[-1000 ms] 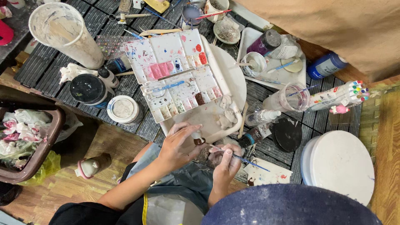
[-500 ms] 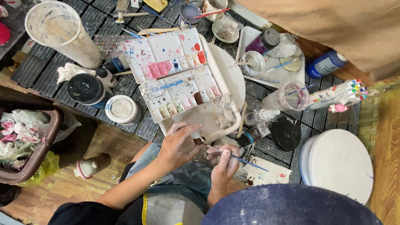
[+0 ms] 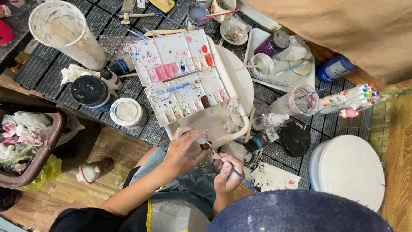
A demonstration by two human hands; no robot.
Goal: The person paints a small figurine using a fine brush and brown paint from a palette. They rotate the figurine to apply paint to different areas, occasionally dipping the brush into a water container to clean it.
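While the left hand (image 3: 182,152) pinches a small brown-and-white piece (image 3: 203,143) between its fingertips, just below the paint palette (image 3: 180,77), the right hand (image 3: 226,174) curls around a thin blue-handled brush (image 3: 234,172), tip touching that piece.

One view only, from the wearer's head, looking almost straight down. The dark slatted tabletop (image 3: 51,68) fills the upper frame, wooden floor (image 3: 64,189) lower left, the wearer's hands (image 3: 201,159) close below, near centre.
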